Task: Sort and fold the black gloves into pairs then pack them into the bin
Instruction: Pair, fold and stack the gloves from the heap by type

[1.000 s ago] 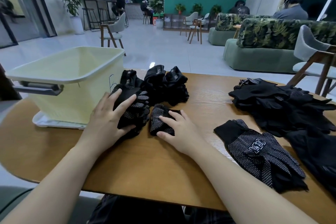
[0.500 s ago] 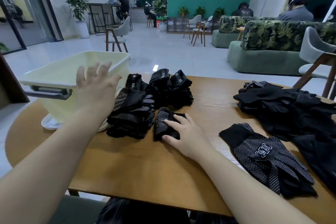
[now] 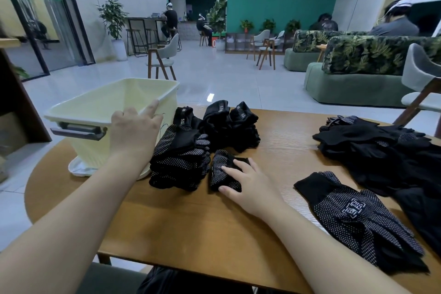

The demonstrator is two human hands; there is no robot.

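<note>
Folding is judged partly done: folded pairs (image 3: 181, 157) are stacked on the table (image 3: 191, 222) beside the bin (image 3: 95, 112), which shows no gloves inside. Loose gloves (image 3: 381, 153) remain at 2 o'clock. Right hand (image 3: 248, 186) presses a folded pair (image 3: 220, 169) under straight fingers (image 3: 230, 169). Left hand (image 3: 133, 129) grips the bin rim at 10 o'clock.
</note>
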